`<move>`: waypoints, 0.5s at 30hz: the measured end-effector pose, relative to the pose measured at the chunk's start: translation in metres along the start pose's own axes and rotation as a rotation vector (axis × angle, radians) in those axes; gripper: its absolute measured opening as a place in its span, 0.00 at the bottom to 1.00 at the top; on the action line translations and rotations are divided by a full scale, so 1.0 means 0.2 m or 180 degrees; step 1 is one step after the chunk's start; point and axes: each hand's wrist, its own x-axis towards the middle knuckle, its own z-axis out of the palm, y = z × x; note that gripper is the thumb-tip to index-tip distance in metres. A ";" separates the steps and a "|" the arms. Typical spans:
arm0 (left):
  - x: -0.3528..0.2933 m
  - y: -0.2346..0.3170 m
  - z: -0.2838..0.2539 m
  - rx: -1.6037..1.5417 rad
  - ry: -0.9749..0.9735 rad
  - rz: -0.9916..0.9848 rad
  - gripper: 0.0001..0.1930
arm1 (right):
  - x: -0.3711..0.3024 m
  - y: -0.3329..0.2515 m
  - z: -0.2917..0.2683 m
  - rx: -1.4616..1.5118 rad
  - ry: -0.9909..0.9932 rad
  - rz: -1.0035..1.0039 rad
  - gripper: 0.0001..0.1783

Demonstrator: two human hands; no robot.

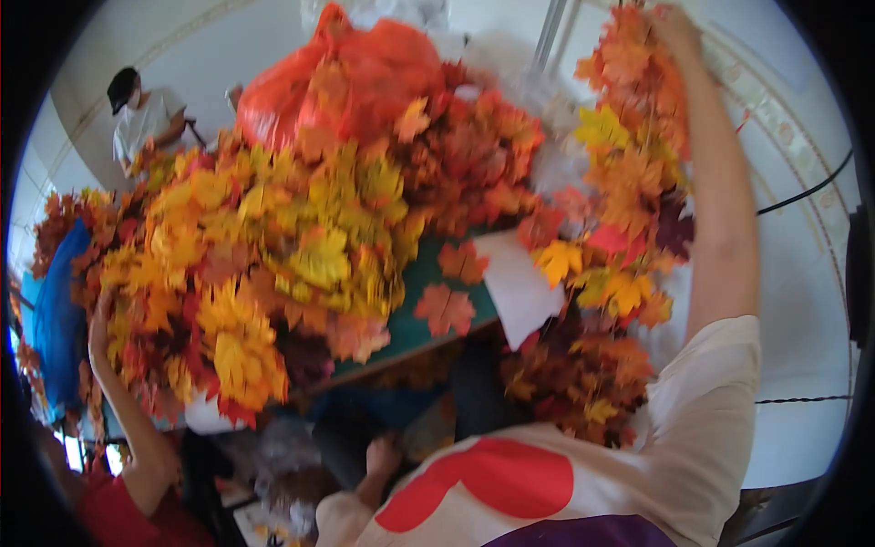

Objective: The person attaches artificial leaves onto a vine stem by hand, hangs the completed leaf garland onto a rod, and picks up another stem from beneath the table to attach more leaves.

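My right arm reaches up at the right side, and my right hand point(676, 35) is closed round the top of an artificial maple leaf garland point(629, 173). The garland hangs down in orange, yellow, red and dark purple leaves. Low in the middle, close to my lap, is my left hand point(383, 454); it is small and blurred, so its fingers cannot be made out. More orange and red leaves point(583, 378) hang or lie below the garland, beside my body. Two loose orange leaves, one of them a flat maple leaf point(445, 310), lie on the green table point(424, 273).
A big heap of yellow and orange leaves point(273, 228) covers the table. Behind it stands a full red plastic bag point(365, 82). A white sheet point(518, 283) overhangs the table edge. At left a person in red point(137, 501) reaches into the heap; another person point(141, 123) sits farther back.
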 end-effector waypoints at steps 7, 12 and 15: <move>-0.02 0.05 -0.08 -0.0699 0.1060 0.0416 0.08 | -0.92 -0.83 -0.42 0.0344 -0.0045 -0.2309 0.16; -0.41 0.03 -0.35 -0.0632 0.2327 -0.0357 0.07 | -1.66 -0.82 -0.10 0.0989 -0.2503 -0.2323 0.18; -0.67 -0.13 -0.22 -0.0690 0.2845 -0.0928 0.07 | -1.62 -0.30 0.14 0.1099 -0.2650 -0.1716 0.20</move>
